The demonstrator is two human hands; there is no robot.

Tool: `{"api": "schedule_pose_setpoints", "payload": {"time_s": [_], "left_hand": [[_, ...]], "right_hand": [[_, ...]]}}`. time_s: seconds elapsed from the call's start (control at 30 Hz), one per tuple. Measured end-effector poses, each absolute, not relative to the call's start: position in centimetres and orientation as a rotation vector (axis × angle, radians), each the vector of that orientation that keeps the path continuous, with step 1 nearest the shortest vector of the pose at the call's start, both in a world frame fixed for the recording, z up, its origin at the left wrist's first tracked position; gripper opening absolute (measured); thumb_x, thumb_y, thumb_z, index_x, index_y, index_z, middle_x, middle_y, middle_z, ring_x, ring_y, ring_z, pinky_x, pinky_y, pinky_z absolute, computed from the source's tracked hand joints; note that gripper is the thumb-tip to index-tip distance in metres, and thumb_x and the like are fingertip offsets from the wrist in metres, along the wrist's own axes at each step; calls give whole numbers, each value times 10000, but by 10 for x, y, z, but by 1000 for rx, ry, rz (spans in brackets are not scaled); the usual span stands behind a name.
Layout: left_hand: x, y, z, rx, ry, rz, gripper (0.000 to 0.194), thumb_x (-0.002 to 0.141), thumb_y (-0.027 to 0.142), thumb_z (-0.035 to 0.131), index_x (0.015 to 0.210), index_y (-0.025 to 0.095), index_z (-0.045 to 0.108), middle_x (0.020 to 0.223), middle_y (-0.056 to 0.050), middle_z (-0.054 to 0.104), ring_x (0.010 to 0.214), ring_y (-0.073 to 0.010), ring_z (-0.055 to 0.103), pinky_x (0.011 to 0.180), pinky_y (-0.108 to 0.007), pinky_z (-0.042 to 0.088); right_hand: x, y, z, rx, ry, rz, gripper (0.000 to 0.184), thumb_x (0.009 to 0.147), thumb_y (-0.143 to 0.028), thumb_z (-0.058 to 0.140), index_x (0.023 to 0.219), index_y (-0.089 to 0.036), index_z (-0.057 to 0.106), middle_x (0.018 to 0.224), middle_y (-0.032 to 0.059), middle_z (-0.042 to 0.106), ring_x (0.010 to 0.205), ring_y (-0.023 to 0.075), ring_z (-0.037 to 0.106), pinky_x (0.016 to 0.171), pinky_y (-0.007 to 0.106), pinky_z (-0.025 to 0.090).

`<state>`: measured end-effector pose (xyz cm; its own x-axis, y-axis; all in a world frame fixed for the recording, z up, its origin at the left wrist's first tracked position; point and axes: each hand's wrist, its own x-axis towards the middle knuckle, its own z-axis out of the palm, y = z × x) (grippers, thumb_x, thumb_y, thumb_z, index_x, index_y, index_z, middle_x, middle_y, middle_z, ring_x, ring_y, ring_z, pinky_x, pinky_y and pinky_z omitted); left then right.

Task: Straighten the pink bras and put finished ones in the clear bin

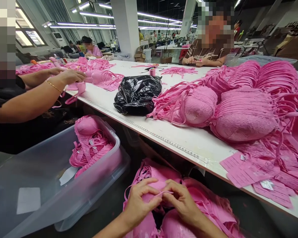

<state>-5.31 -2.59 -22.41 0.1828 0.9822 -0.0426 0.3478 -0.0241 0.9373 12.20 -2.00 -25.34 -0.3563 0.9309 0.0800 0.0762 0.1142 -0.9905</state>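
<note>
Low in the middle of the head view, my left hand (144, 195) and my right hand (180, 197) meet fingertip to fingertip. Between them runs a thin pink strap (166, 192), pinched by the thumb and fingers of each hand. Beneath and around both hands lie pink padded bras (172, 223), heaped below the table edge, apparently on my lap. One cup sits just under my wrists, and more straps and lace spread to the right. Whether the pinched strap joins one of these bras is hidden by my fingers.
On the white table (186, 140) are stacked pink bras (245, 115), a black plastic bag (139, 94) and a printed ruler strip (164, 140). At left stands a clear plastic bin (49, 195) with more bras. A co-worker's arms (39, 89) reach over the table; another person (206, 49) sits opposite.
</note>
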Motion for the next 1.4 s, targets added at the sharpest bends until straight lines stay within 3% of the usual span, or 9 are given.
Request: {"api": "schedule_pose_setpoints", "payload": {"time_s": [0.13,0.2,0.27,0.37,0.47,0.6,0.77,1.07,1.4], "left_hand": [[-48,-23,-215,1573,1254,969,125,750,265,646,683,184,714,820,-59,714,764,-177,664,734,-281,529],[-48,-19,-212,1526,1287,916,119,722,252,664,805,184,716,856,-57,716,812,-190,659,782,-296,524],[-51,-14,-210,1455,1331,795,319,690,258,687,1001,188,681,977,-68,703,922,-215,637,865,-332,499],[-53,-10,-211,1285,1270,601,478,718,313,657,1163,148,591,929,-83,706,822,-211,660,756,-334,538],[-51,-12,-215,1144,1198,588,341,738,313,627,1015,115,628,728,-43,683,595,-162,644,575,-271,532],[-50,-17,-221,1120,1263,683,156,688,252,644,767,117,643,656,-18,633,550,-139,615,525,-232,507],[-53,-20,-225,1254,1254,739,114,710,236,626,681,128,645,695,-22,598,525,-106,569,474,-201,480],[-64,-35,-245,2354,1026,920,249,850,48,425,1008,133,598,876,-104,648,802,-162,621,715,-253,528],[-83,-38,-241,2532,950,723,230,862,76,436,1050,108,565,844,-108,653,743,-175,623,656,-270,545]], "right_hand": [[114,-29,-250,-945,-1348,1477,291,861,-413,522,686,-181,539,690,21,558,623,149,522,570,258,411],[111,-30,-250,-974,-1273,1515,289,848,-423,541,692,-179,538,672,16,547,599,145,518,547,253,414],[109,-29,-251,-1009,-1197,1540,264,825,-426,577,720,-190,522,664,0,530,576,139,520,529,248,419],[108,-28,-255,-993,-1060,1612,243,793,-415,628,858,-230,484,702,-27,525,566,135,544,519,244,435],[107,-27,-257,-998,-999,1699,355,773,-432,650,1012,-237,476,721,-20,560,571,143,569,527,255,445],[109,-25,-251,-1055,-1039,1855,328,735,-460,676,840,-179,545,627,-6,596,542,142,569,529,252,433],[107,-25,-247,-1077,-1192,1874,318,789,-483,598,828,-169,561,632,4,643,459,125,586,452,210,395],[87,-28,-267,-1065,-620,2070,197,619,-333,600,635,-165,498,383,21,602,181,69,373,229,128,149],[85,-28,-264,-965,-514,2275,178,617,-284,602,714,-160,518,377,8,595,177,37,258,207,128,234]]}}
